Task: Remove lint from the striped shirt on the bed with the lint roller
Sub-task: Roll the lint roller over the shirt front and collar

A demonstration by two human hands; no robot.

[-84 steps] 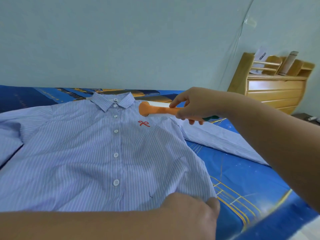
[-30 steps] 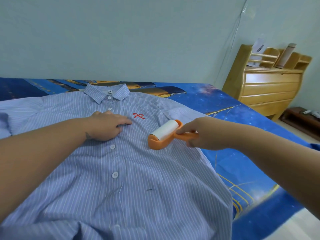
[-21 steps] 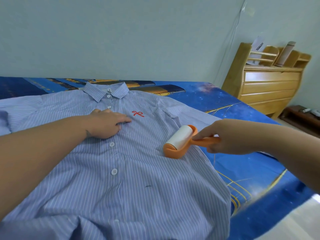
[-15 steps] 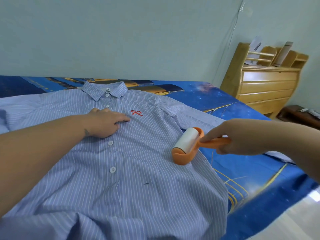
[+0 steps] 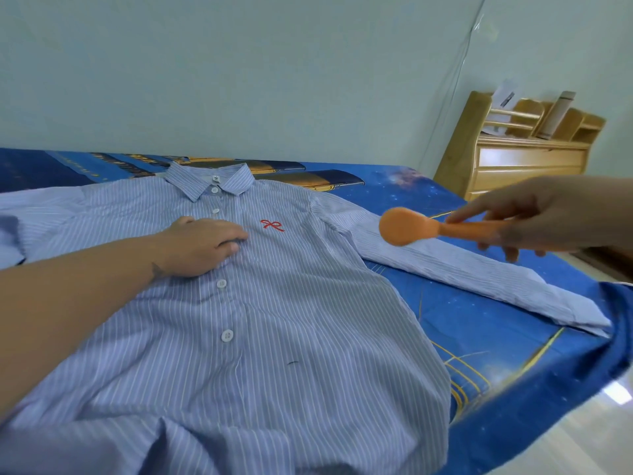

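While my left hand [image 5: 202,246] lies flat with fingers straight and together on the striped shirt [image 5: 274,303], just beside the button placket, I judge it's there to pin the cloth so it won't bunch. Head view only. My right hand [image 5: 534,217] has fingers curled round the handle of the orange lint roller [image 5: 409,231], forefinger stretched along the top for steering; the roller head hangs past my fingertips, over the shirt's sleeve [image 5: 462,269], contact unclear. A dark lint speck [image 5: 293,363] sits on the lower front, well below my left fingers. Shirt is spread on the blue bed [image 5: 479,337]. Red bow embroidery [image 5: 271,225] just off my left fingertips; collar tag too small to read.
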